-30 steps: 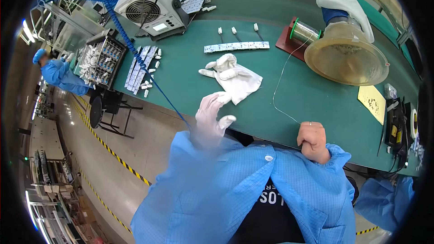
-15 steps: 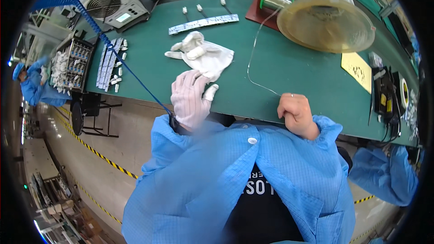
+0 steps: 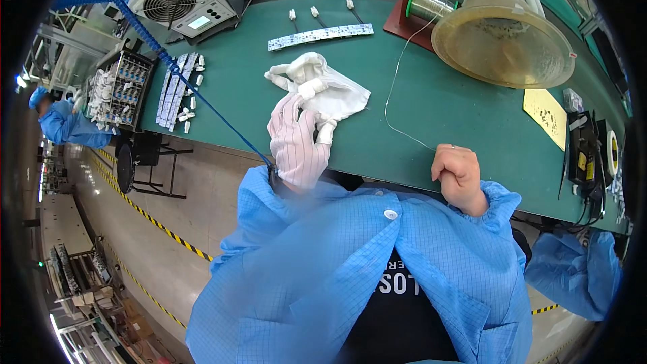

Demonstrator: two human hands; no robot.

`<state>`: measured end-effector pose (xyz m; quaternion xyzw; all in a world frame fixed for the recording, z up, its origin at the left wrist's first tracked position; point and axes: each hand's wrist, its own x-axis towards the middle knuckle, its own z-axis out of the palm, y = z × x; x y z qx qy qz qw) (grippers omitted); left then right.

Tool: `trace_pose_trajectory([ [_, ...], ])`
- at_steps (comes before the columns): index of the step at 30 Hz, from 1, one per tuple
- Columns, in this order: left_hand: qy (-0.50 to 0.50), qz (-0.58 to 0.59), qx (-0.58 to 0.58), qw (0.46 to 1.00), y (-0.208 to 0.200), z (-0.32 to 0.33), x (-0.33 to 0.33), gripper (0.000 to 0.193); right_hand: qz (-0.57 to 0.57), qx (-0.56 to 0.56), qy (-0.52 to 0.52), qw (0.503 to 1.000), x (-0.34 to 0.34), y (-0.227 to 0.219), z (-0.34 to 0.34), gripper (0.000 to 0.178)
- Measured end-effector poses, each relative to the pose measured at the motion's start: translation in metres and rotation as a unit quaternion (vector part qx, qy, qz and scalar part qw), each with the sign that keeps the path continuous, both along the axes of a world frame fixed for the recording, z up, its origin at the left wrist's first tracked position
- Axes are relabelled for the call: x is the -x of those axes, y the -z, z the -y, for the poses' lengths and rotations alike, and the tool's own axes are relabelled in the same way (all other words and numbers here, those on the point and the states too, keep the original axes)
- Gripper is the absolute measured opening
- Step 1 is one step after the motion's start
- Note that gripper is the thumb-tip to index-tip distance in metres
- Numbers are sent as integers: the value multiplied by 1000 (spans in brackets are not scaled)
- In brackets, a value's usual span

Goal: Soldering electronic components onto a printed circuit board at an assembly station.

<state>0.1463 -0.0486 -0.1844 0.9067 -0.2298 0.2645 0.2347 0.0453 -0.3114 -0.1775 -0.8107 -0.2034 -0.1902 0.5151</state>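
My left hand (image 3: 297, 141), in a striped white glove with a blue coiled cord at its wrist, reaches over the table's front edge. Its fingers are stretched and apart, and their tips touch the near side of a crumpled white glove (image 3: 344, 98). Bare and curled closed, my right hand (image 3: 458, 174) rests at the edge further right. A thin solder wire (image 3: 387, 104) runs from a spool (image 3: 431, 5) on a dark red stand to its fingers, which pinch the wire's end. Beyond the loose glove lies a light strip board (image 3: 320, 37) with three short leads and white connectors.
More strip boards (image 3: 174, 93) with white connectors lie at the left, beside a filled rack (image 3: 125, 87). A fan unit (image 3: 182, 3) stands far left. A fume hood (image 3: 502, 44) overhangs the far right, near a yellow sheet (image 3: 544, 118). A blue cord (image 3: 212, 116) crosses the left side.
The whole view has shifted slightly. My left hand has moved a little toward the loose glove, its thumb now against the cloth. My right hand stays closed at the wire's end.
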Motion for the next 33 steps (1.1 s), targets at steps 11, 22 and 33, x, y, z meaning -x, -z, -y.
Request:
trace_pose_trajectory([
  [11, 92, -5, 154, 984, -28, 12, 17, 22, -145, -47, -20, 988, -16, -31, -53, 43],
  [22, 426, -140, 171, 877, -42, 11, 41, 22, -441, -649, -237, 574, -66, -30, -100, 36],
  [33, 400, -96, 180, 893, -48, 30, 52, 7, -110, -361, -70, 923, -21, -61, -99, 23],
])
